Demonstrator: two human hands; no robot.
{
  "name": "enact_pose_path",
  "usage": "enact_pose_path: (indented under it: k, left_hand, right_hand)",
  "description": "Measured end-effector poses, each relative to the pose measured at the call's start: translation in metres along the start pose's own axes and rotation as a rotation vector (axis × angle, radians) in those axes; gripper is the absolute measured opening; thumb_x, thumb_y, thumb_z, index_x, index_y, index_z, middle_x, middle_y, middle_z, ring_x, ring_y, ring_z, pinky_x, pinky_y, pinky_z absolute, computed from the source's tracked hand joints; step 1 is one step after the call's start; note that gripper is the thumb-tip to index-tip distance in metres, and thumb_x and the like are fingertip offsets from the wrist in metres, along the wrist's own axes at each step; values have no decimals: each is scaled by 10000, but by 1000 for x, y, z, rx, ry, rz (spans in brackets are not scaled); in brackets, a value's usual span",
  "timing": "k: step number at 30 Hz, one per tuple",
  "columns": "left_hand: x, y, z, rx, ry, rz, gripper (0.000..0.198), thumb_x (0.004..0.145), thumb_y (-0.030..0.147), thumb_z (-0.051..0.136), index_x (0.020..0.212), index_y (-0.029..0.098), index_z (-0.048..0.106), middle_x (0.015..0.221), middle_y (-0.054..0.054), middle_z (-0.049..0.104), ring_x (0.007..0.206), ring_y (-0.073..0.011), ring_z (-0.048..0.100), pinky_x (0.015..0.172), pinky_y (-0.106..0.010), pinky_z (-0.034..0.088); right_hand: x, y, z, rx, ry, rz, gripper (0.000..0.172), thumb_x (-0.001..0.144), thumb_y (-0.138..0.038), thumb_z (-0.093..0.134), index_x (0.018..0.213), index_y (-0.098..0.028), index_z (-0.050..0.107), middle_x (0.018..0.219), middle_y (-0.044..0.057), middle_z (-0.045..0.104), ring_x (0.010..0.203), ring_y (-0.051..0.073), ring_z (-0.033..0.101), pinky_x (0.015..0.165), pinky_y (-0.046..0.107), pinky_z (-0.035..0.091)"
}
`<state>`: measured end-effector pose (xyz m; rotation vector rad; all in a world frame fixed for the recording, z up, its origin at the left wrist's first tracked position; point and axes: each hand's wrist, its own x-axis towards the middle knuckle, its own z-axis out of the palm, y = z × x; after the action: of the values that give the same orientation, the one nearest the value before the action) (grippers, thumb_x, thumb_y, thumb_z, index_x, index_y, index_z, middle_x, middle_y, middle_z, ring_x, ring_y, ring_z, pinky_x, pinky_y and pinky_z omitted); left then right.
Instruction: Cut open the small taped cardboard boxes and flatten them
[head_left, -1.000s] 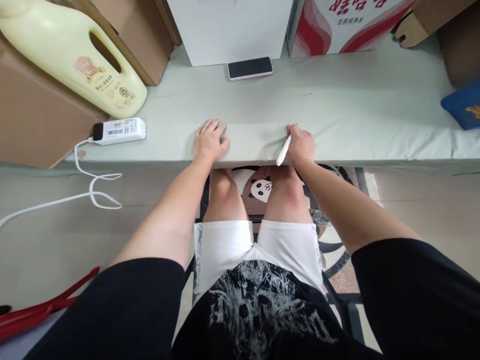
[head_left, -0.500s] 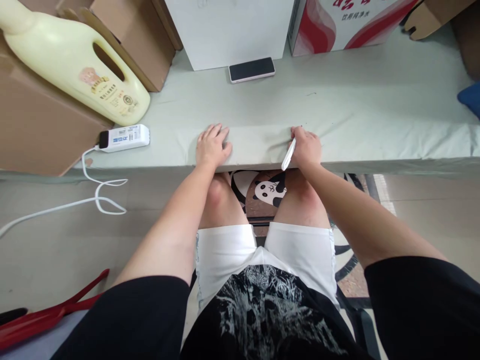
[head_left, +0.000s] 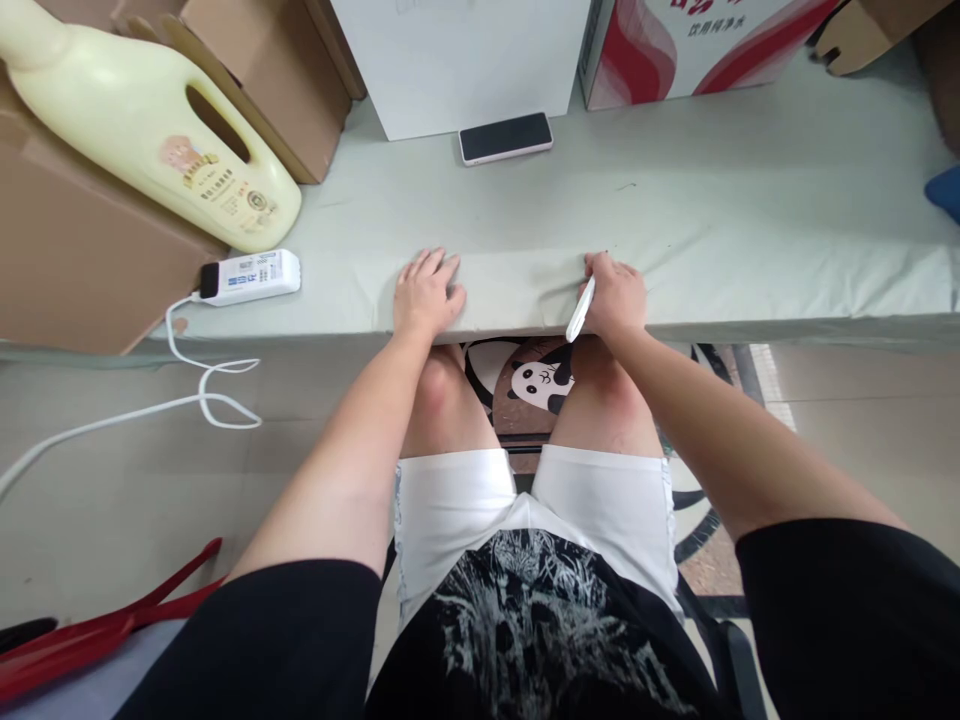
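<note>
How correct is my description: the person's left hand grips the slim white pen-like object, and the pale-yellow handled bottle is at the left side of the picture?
One detail is wrong: the right hand grips the slim white pen-like object, as the head view shows. The pale-yellow handled bottle is indeed at the left side of the picture.

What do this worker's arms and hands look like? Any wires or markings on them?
They are human: the left grip and right grip are bare five-fingered hands, without gloves. Plain black short sleeves cover the upper arms, leaving the forearms bare, with no watch or wires on them. A pale print marks the black shirt's front.
</note>
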<state>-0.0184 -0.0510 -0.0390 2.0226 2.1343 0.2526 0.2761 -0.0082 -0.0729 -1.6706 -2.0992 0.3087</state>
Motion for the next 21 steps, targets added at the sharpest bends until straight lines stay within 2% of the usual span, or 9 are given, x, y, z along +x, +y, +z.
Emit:
enact_pose_path:
  k: [21]
  left_hand:
    - [0, -1, 1, -5, 13, 7, 610, 942, 338, 427, 1531, 227, 545, 1662, -52, 443, 1576, -277, 340, 1320, -466, 237]
  right_hand:
    - [-1, -1, 0, -36, 0, -4, 123, 884, -246, 450, 966, -269, 538, 1021, 106, 736, 968, 314, 643, 999, 514, 468]
